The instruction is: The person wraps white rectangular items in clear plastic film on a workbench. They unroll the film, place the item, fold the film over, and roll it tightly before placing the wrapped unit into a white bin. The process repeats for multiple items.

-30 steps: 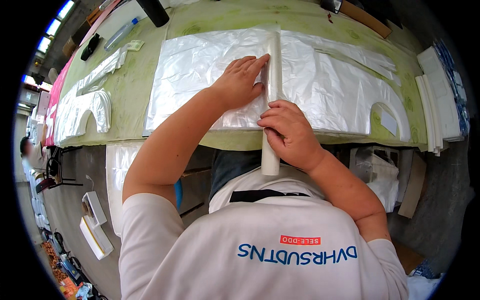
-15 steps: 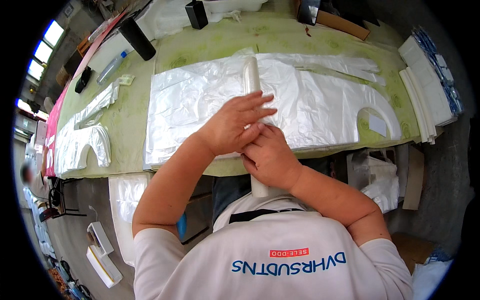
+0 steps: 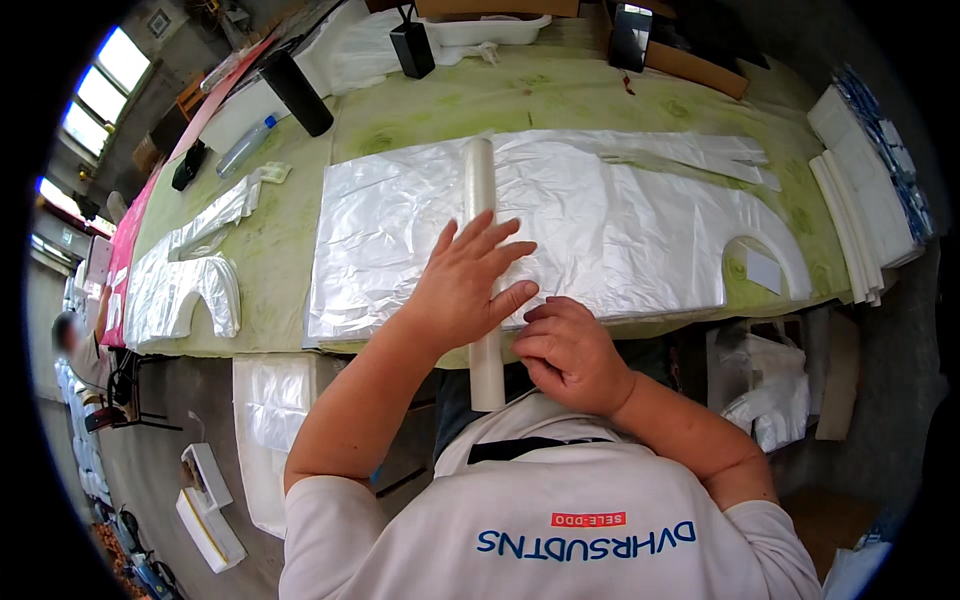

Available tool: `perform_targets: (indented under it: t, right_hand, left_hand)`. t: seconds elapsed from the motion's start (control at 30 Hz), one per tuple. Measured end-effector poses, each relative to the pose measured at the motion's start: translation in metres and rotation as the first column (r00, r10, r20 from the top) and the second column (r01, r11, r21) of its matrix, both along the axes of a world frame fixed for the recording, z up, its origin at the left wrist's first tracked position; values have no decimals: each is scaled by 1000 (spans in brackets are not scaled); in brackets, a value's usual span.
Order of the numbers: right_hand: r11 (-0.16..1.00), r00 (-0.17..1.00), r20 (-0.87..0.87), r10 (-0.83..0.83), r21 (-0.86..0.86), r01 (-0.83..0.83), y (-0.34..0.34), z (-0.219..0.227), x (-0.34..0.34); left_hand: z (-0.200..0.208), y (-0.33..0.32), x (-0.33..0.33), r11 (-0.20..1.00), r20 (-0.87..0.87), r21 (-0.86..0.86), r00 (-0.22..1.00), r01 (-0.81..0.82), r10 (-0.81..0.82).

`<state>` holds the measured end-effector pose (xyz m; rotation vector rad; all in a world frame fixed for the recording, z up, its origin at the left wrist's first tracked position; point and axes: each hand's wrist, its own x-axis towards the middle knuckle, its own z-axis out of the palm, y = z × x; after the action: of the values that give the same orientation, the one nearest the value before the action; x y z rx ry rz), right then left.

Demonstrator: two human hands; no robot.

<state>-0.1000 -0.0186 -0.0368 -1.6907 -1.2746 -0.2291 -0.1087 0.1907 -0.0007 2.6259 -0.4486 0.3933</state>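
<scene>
A long whitish roll of film lies across a stack of flat, thin white plastic bags, its near end reaching past the table's front edge toward my body. My left hand is laid over the middle of the roll, fingers spread and thumb pointing right. Just right of the roll, my right hand is curled with its fingers bent together; whatever may be in them is hidden. The stack's right end has a rounded cut-out, with a small white card inside it.
More cut white plastic lies to the left. Farther back are a water bottle, a black cylinder and a black box. Folded white stacks stand at the right edge. Below the table sits a white bin.
My hands, which were touching over the roll, have come apart, and the left hand's fingers have spread. The roll has shifted leftward on the bags.
</scene>
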Motion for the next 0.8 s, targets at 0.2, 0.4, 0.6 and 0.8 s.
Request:
perform_targets:
  t: [0.2, 0.4, 0.6, 0.8]
  right_hand:
    - [997, 997, -29, -73, 5, 73, -27, -6, -4]
    - [999, 997, -77, 31, -12, -32, -33, -15, -15]
    - [1000, 992, -126, -9, -22, 7, -50, -24, -17]
    - [999, 994, -101, 46, -14, -47, -49, -25, -19]
  left_hand:
    - [16, 45, -26, 812, -16, 368, 870, -453, 493]
    - [8, 36, -42, 906, -67, 172, 913, -387, 402]
    - [-1, 100, -71, 749, -39, 212, 761, -627, 648]
    - [-25, 102, -77, 693, -133, 320, 694, -646, 708]
